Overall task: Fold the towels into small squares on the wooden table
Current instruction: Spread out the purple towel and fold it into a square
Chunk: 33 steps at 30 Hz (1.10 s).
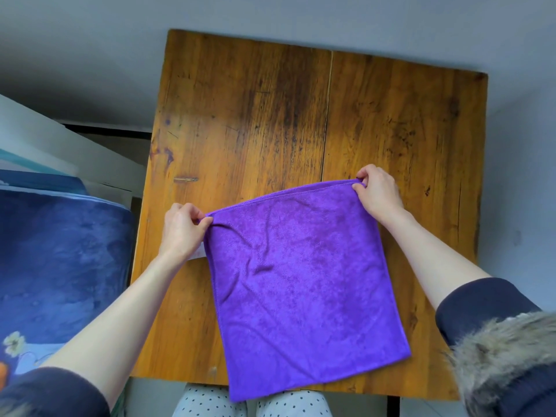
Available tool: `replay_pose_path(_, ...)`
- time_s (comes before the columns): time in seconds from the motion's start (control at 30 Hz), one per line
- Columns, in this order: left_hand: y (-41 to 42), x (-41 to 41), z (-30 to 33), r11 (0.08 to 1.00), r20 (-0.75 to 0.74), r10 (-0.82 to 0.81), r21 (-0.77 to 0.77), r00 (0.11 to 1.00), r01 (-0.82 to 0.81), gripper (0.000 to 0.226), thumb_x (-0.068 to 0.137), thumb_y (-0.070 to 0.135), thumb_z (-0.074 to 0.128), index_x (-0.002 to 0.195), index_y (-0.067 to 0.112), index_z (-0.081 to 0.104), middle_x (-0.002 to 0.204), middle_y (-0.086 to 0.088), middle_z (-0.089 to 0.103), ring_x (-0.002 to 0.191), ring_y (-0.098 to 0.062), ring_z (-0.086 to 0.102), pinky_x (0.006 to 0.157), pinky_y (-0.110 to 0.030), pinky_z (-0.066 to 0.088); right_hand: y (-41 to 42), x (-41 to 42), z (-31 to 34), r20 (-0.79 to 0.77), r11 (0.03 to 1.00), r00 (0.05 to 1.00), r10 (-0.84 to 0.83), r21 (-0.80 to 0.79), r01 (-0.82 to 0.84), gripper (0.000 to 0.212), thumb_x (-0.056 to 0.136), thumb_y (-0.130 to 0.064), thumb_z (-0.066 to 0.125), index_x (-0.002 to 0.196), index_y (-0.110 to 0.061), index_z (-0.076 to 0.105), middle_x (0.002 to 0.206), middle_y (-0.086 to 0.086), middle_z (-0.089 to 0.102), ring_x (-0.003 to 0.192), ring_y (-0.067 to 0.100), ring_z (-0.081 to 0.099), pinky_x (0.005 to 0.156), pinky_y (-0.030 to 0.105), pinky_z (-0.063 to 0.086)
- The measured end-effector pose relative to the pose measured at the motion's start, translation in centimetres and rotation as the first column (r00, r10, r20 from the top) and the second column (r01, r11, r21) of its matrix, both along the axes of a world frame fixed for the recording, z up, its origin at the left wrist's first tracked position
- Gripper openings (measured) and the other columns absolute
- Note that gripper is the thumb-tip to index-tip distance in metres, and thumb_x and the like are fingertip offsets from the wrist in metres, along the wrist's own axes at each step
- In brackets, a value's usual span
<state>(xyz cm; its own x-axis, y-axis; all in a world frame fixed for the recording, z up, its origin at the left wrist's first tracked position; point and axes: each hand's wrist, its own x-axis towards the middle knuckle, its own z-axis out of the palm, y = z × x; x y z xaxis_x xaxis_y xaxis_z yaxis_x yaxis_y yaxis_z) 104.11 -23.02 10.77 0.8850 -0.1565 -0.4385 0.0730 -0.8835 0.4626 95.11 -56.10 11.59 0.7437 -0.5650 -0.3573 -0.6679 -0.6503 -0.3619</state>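
Note:
A purple towel (304, 284) lies spread over the near half of the wooden table (270, 115), and its near edge hangs a little past the table's front edge. My left hand (182, 228) pinches the towel's far left corner. My right hand (377, 192) pinches the far right corner. The far edge is stretched between the two hands, slightly raised off the wood. The towel shows a few soft creases near the left hand.
A blue plush blanket (60, 266) with a flower print lies to the left of the table, beside a white ledge (45, 136). Grey floor surrounds the table's far side. My knees in dotted fabric (210, 401) sit under the front edge.

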Motion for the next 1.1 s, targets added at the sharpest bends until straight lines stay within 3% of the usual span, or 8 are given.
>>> replay_pose_path(0.23, -0.8, -0.4, 0.2, 1.0, -0.048, 0.003, 0.008, 0.999, -0.003, 0.015, 0.084, 0.009, 0.062, 0.074, 0.009, 0.051, 0.089, -0.01, 0.052, 0.082, -0.023, 0.049, 0.064, -0.026, 0.037, -0.2, -0.3, 0.3, -0.038, 0.994, 0.995, 0.087, -0.056, -0.089, 0.017, 0.093, -0.019, 0.054, 0.105, -0.007, 0.059, 0.119, 0.011, 0.052, 0.111, 0.024, 0.045, 0.087, 0.031, 0.042)
replay_pose_path(0.33, -0.8, -0.6, 0.8, 0.999, -0.073, -0.005, -0.038, 0.997, 0.003, 0.017, 0.082, 0.007, 0.062, 0.071, 0.009, 0.05, 0.084, -0.008, 0.053, 0.074, -0.019, 0.049, 0.055, -0.021, 0.035, 0.2, -0.9, 1.1, 0.068, 0.997, 0.997, -0.048, 0.056, 0.044, 0.012, 0.093, -0.019, 0.054, 0.101, -0.011, 0.057, 0.102, 0.006, 0.058, 0.093, 0.019, 0.051, 0.073, 0.026, 0.038)
replay_pose_path(0.43, -0.3, -0.2, 2.0, 0.998, -0.11, 0.041, -0.044, 0.993, -0.046, 0.021, 0.082, 0.008, 0.063, 0.068, 0.013, 0.048, 0.08, -0.006, 0.056, 0.073, -0.02, 0.05, 0.053, -0.02, 0.034, 0.1, -2.0, 2.2, 0.15, 0.958, 0.965, -0.217, 0.222, 0.181, 0.005, 0.089, -0.017, 0.061, 0.091, -0.016, 0.057, 0.088, 0.004, 0.059, 0.081, 0.017, 0.052, 0.071, 0.023, 0.037)
replay_pose_path(0.77, 2.1, 0.6, 8.7, 0.956, -0.085, -0.092, -0.287, 0.992, 0.064, 0.012, 0.081, 0.004, 0.067, 0.073, 0.006, 0.058, 0.076, -0.008, 0.066, 0.069, -0.018, 0.057, 0.061, -0.026, 0.044, 0.4, -7.2, 10.7, 0.34, 0.89, 0.851, -0.4, 0.367, 0.272, 0.005, 0.085, -0.008, 0.065, 0.088, -0.011, 0.062, 0.081, 0.003, 0.062, 0.073, 0.011, 0.056, 0.062, 0.007, 0.043)
replay_pose_path(0.83, 2.3, 1.0, 10.7, 0.928, -0.069, -0.101, -0.365, 0.992, 0.069, 0.014, 0.081, 0.002, 0.067, 0.072, 0.008, 0.058, 0.079, -0.007, 0.067, 0.072, -0.019, 0.06, 0.066, -0.028, 0.047, 0.6, -8.3, 13.1, 0.377, 0.889, 0.83, -0.411, 0.365, 0.275, 0.003, 0.086, -0.008, 0.063, 0.09, -0.009, 0.062, 0.084, 0.002, 0.062, 0.078, 0.012, 0.057, 0.064, 0.009, 0.044)
replay_pose_path(0.97, 1.7, 2.0, 16.1, 0.85, -0.005, -0.117, -0.517, 0.993, 0.097, 0.018, 0.081, -0.003, 0.065, 0.07, 0.011, 0.058, 0.079, -0.003, 0.066, 0.071, -0.013, 0.058, 0.067, -0.017, 0.046, 0.6, -9.4, 17.9, 0.48, 0.87, 0.743, -0.465, 0.403, 0.284, 0.003, 0.089, -0.009, 0.06, 0.088, -0.011, 0.062, 0.087, 0.003, 0.063, 0.079, 0.011, 0.057, 0.068, 0.011, 0.046)
replay_pose_path(1.1, 1.5, 3.3, 21.9, 0.675, -0.066, -0.064, -0.738, 0.996, -0.005, 0.017, 0.075, 0.008, 0.072, 0.064, 0.017, 0.065, 0.085, -0.012, 0.069, 0.076, -0.019, 0.062, 0.075, -0.035, 0.049, 0.3, -9.7, 22.4, 0.583, 0.829, 0.615, -0.531, 0.508, 0.235, 0.019, 0.088, -0.004, 0.06, 0.077, -0.02, 0.06, 0.077, -0.002, 0.061, 0.073, 0.007, 0.055, 0.07, 0.014, 0.046)
